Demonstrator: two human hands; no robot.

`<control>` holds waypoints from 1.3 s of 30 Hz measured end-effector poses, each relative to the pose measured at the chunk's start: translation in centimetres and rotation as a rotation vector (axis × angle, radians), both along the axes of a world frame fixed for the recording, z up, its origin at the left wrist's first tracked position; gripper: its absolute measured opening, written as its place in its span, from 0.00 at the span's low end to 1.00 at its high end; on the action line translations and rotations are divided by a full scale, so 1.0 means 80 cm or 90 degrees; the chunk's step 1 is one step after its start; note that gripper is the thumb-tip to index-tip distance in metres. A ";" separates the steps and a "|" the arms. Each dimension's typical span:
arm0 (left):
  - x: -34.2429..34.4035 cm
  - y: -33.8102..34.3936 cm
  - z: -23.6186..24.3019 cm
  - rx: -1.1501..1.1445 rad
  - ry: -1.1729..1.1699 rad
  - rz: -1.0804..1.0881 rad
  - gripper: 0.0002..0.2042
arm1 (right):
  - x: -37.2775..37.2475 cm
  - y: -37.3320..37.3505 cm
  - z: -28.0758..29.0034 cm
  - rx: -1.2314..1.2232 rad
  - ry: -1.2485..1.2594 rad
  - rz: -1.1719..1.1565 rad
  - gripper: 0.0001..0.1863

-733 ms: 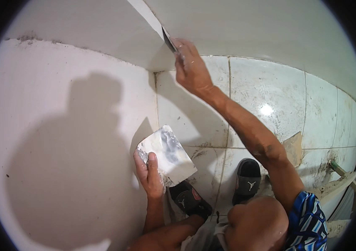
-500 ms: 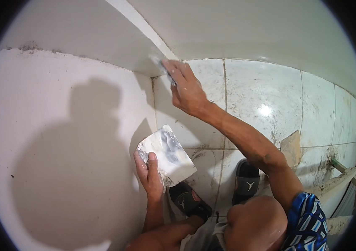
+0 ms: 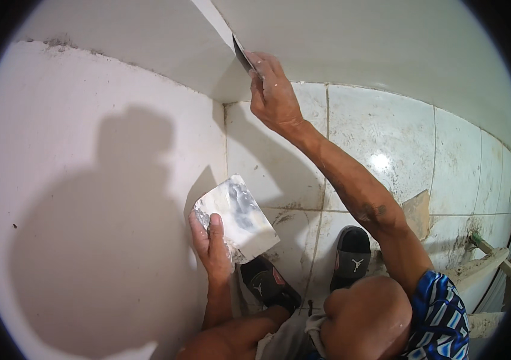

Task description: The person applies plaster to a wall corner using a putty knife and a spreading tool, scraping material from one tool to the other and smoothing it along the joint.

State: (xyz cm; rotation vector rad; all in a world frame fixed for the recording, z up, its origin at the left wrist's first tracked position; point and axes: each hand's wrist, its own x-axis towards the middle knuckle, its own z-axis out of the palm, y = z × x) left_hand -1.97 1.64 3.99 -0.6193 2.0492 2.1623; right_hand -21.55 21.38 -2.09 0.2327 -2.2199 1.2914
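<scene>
My left hand [image 3: 210, 240] grips a squarish board [image 3: 243, 219] smeared with white and grey paste, held low beside the white wall [image 3: 75, 252] on the left. My right hand [image 3: 274, 90] is closed on a thin dark putty knife [image 3: 240, 53], its blade at a white strip [image 3: 213, 17] where two pale grey wall surfaces meet in the upper part of the view. My right forearm reaches up from the lower right. Paste speckles both hands, and the knife's handle is mostly hidden in my fingers.
Dirty white floor tiles [image 3: 381, 144] lie below, with my slides [image 3: 351, 252], a tan scrap piece [image 3: 416, 213] and a paste-crusted wooden frame [image 3: 480, 264] at the right. My shadow falls on the left wall, whose joint with the grey surface is grimy.
My right hand with the knife moved down along the white strip by half a second ago, then back up to where it is now. My left hand and the board stayed nearly in place.
</scene>
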 end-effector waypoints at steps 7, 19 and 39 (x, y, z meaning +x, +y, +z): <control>-0.004 -0.002 0.009 0.009 0.024 -0.001 0.19 | 0.054 0.000 0.011 0.018 -0.010 0.095 0.25; 0.000 -0.004 -0.001 0.008 0.021 0.007 0.18 | -0.003 -0.003 -0.001 0.032 0.024 -0.001 0.30; 0.003 -0.008 -0.006 0.037 0.006 0.010 0.20 | -0.007 0.010 0.005 0.006 0.025 0.015 0.19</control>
